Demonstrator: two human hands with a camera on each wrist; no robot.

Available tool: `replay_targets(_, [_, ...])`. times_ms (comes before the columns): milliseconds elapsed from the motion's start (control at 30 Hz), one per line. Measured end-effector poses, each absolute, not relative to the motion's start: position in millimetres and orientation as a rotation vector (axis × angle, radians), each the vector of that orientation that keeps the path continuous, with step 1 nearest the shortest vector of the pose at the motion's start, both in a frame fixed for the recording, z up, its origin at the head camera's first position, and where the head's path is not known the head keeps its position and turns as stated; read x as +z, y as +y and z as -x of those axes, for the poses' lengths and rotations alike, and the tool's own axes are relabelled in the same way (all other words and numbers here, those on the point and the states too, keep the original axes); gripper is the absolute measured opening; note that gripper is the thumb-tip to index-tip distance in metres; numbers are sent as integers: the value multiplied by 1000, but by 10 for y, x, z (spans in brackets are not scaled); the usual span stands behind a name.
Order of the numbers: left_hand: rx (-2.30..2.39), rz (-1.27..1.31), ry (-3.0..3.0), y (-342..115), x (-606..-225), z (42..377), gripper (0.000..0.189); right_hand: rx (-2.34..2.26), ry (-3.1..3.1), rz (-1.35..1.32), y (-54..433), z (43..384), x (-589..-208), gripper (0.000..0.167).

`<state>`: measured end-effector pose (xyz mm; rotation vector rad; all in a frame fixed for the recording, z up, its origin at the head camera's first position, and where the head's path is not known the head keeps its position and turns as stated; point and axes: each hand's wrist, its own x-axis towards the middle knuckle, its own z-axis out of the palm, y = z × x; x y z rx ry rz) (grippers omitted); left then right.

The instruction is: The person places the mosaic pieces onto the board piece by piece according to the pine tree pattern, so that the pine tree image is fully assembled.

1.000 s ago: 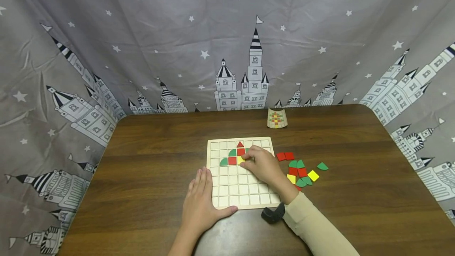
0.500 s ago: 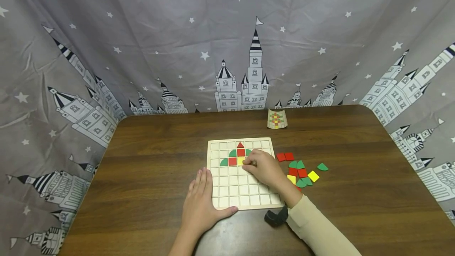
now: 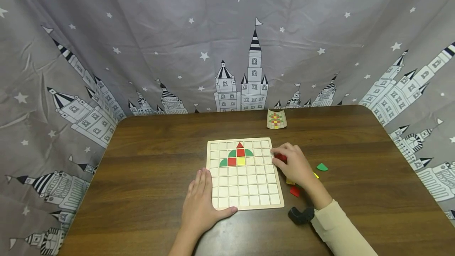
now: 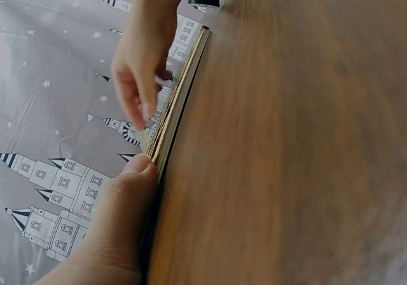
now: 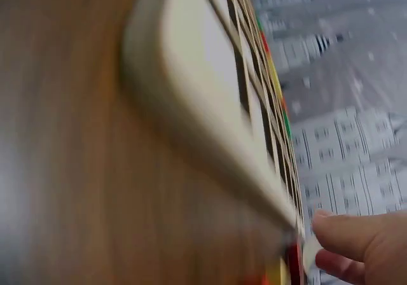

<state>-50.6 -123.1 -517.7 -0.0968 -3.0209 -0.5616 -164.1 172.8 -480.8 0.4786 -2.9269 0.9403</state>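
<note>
A pale wooden grid board lies on the table, with a red triangle, two red squares, several green quarter-rounds and a yellow square in its upper cells. My left hand rests at its lower left corner, fingers straight along the left side and thumb against the front edge. Just off the board's right edge, my right hand reaches over the red tiles, thumb and forefinger apart, red showing between them. The right wrist view has that hand beside the board's rim, partly cropped.
Loose tiles lie right of the board, mostly hidden under the right hand: a green quarter-round and a red piece show. A curled pattern card stands near the table's back edge. A black wrist device sits by the right cuff.
My right hand has left the yellow square in its cell and moved right, off the board, to the red tiles. The left hand has stayed put.
</note>
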Motion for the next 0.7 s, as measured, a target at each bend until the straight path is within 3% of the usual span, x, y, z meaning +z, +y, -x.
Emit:
replay_targets(233, [-569,99,-3020,-1229,-5167,501,139,806,-3024,-523,2061,1687,-4853,46])
replay_targets(700, [-572,96,-3023,-1225,-5166,502,140,830,-3017,-531,2064,1724,-4868,30])
